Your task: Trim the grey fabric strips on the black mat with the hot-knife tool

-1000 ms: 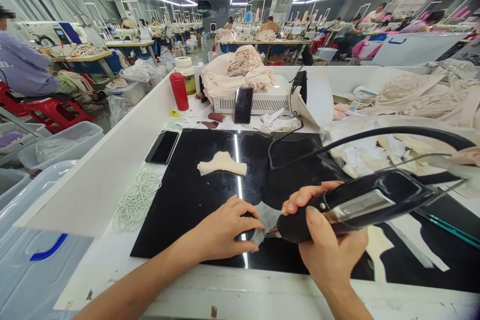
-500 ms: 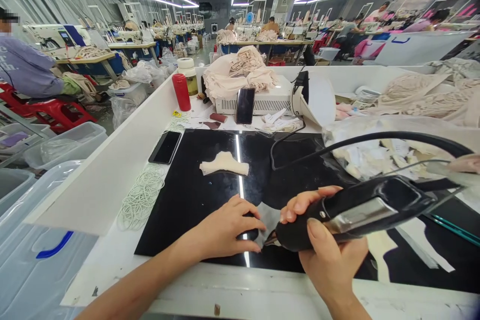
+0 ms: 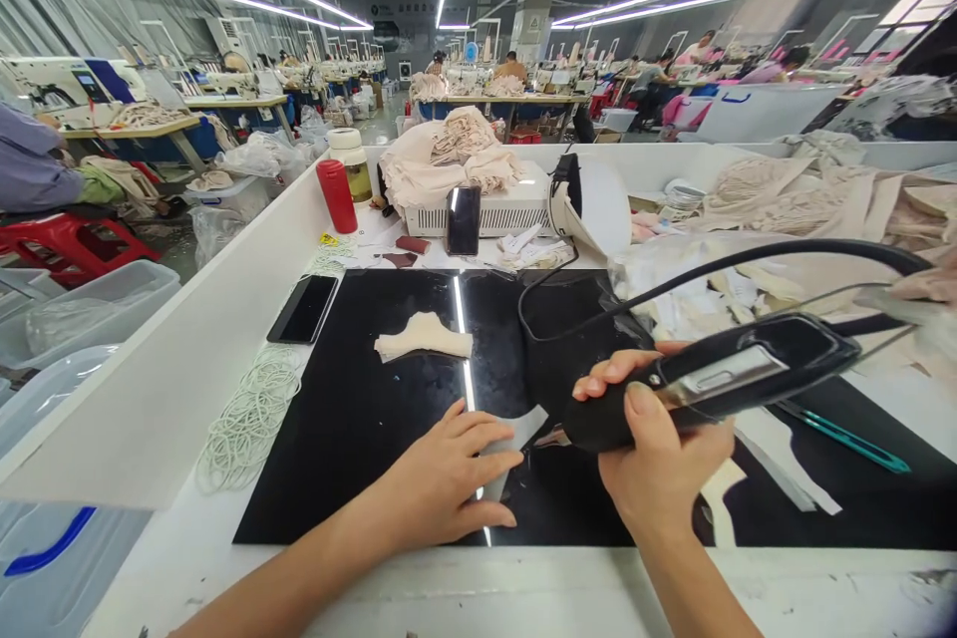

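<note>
My left hand [image 3: 468, 474] lies with fingers spread over a small curved grey piece [image 3: 527, 427] on the black board [image 3: 351, 439]. In my right hand [image 3: 658, 449] is a black corded hand tool [image 3: 718, 384] with a silver panel on its side. Its thin metal tip [image 3: 553, 437] points left, just beside the grey piece; whether they touch I cannot tell. A cream shaped fabric piece [image 3: 424, 336] lies farther back on the board. Right of my right hand are another cream piece [image 3: 722, 498], white-grey strips [image 3: 785, 459] and a teal slim tool [image 3: 848, 439].
Light green elastic loops [image 3: 246, 424] and a phone [image 3: 303, 309] lie left. Behind stand a red bottle [image 3: 336, 196], an upright phone [image 3: 464, 219] and a white box [image 3: 515, 204] under beige fabric [image 3: 449, 155]. The tool's black cord [image 3: 785, 254] arches over scraps [image 3: 695, 294] at right.
The tool's tip has drawn back to the right from the grey piece. My left fingers have spread and flattened over that piece. The whole view has shifted slightly.
</note>
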`<state>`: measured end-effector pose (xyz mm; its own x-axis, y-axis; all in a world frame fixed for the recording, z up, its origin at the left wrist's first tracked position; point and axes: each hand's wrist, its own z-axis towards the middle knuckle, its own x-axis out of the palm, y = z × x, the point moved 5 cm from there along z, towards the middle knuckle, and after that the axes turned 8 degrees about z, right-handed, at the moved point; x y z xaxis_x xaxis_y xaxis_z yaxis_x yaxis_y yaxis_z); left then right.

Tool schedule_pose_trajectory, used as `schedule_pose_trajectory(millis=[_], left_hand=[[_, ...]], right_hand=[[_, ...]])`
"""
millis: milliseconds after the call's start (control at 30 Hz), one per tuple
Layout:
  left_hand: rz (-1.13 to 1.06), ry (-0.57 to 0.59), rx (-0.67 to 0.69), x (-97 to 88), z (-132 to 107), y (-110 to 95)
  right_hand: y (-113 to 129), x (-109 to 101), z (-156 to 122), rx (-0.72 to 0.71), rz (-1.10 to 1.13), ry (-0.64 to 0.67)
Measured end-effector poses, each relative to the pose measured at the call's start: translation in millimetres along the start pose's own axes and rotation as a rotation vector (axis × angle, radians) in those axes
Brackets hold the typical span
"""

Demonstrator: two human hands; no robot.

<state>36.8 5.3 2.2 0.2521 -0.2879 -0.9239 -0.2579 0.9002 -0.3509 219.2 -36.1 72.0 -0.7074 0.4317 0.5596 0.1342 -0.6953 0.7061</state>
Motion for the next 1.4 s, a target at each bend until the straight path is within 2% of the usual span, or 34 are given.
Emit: schedule_pose_trajectory(millis=[400,567,800,1233,1300,1400], left_hand=[[-0.03,-0.008,-0.013,1.2,-2.2,2.6],[-0.016,0.017,-0.021,-0.2,-0.8,1.7],[-0.014,0.02,-0.016,1.1,-0.2,1.7],[-0.012,0.035,-0.024,-0.7,-0.3,1.2],[-0.036,0.004,-0.061,-1.8,-0.2,4.2],[-0.001,-0.099,-0.198,-3.8,-0.7,14.6]], right_hand=[[-13.4,-1.4,-0.2,-0.003,-0.037,0.019],[-12.6,-2.2,1.1,0.006,-0.082,0.023],[-6.9,-8.2,18.3,-0.075,-0.044,-0.06],[-14.9,-12.4,16.1,-0.061,-0.101,-0.031],[-14.2,-12.4,16.9,-0.059,-0.11,-0.028],[-11.5,-13.2,17.6,-0.064,-0.13,-0.02]])
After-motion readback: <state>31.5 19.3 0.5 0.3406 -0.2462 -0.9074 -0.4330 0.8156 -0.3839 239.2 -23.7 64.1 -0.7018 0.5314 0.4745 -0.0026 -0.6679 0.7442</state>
